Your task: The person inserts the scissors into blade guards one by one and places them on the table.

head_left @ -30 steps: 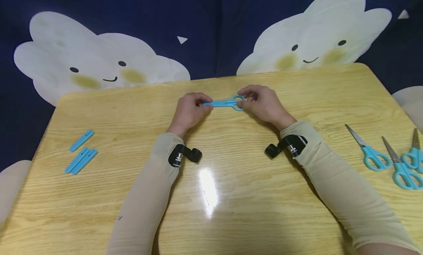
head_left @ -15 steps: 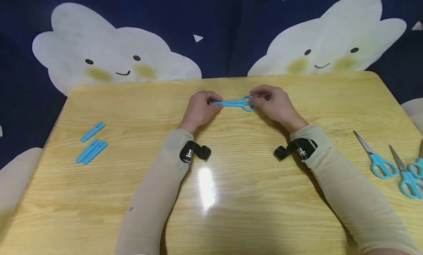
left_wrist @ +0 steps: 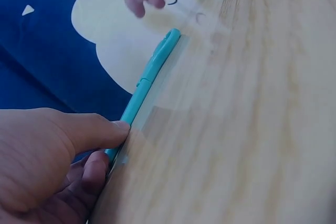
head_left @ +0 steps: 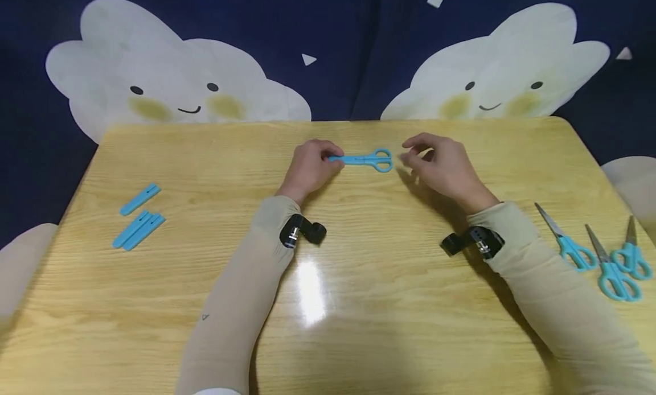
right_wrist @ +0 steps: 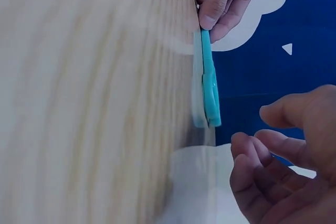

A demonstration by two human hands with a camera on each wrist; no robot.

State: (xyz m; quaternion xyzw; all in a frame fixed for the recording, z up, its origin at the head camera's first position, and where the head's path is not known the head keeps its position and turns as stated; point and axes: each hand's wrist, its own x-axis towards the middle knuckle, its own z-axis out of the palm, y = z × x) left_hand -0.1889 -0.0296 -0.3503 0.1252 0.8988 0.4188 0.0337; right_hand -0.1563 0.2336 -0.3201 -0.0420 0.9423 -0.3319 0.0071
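A pair of blue scissors point(head_left: 381, 168), its blades inside a blue sheath point(head_left: 353, 160), lies level near the far edge of the table. My left hand point(head_left: 314, 166) pinches the sheath's tip between thumb and fingers; the left wrist view shows the thumb point(left_wrist: 105, 132) pressed on it. The handle loops point right and nothing touches them. Just right of the loops is my right hand point(head_left: 443, 163), apart from the scissors, its fingers loosely bent with nothing held. In the right wrist view a gap separates these fingers point(right_wrist: 283, 111) from the handle point(right_wrist: 211, 100).
Several loose blue sheaths point(head_left: 139, 199) lie at the left of the wooden table point(head_left: 359, 304). At the right, beside my right forearm, lie several unsheathed scissors point(head_left: 619, 281) with bare blades. A dark cloth with white clouds point(head_left: 169, 82) hangs behind the table.
My right hand has let go of the scissors' handle and moved a little to the right. My left hand keeps its pinch on the sheath. The head view has shifted slightly.
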